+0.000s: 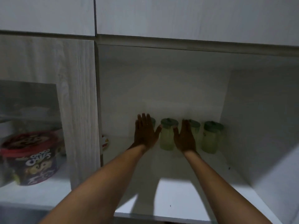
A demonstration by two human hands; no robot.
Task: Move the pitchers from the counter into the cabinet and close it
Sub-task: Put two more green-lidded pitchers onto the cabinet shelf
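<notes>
Reaching deep into the open white cabinet [161, 88], a person holds both hands flat-fingered at a row of four pale-green translucent plastic pitchers with dull green lids [167, 136], lined up along the back edge of the white shelf [202, 183]. The left hand [145, 131] covers the pitcher at the left end of the row, leaving only part of its lid visible past the fingers. The right hand [184, 136] covers the third. The second and the fourth pitcher [210, 138], the latter nearest the shelf's right back corner, stand in plain sight.

Neither hand grips anything. The fingers are straight and the palms face the pitchers, a pose that reads as pushing them toward the rear wall to square the row, though whether the palms actually touch cannot be told. Set upright and far back, the pitchers should leave the door room to swing. All four appear stored, so closing up is likely the step left.

A small red-and-white object [105, 142] sits at the shelf's left back corner. In the neighbouring compartment, behind a glass pane, stands a purple-and-red cereal tub [32, 159].
</notes>
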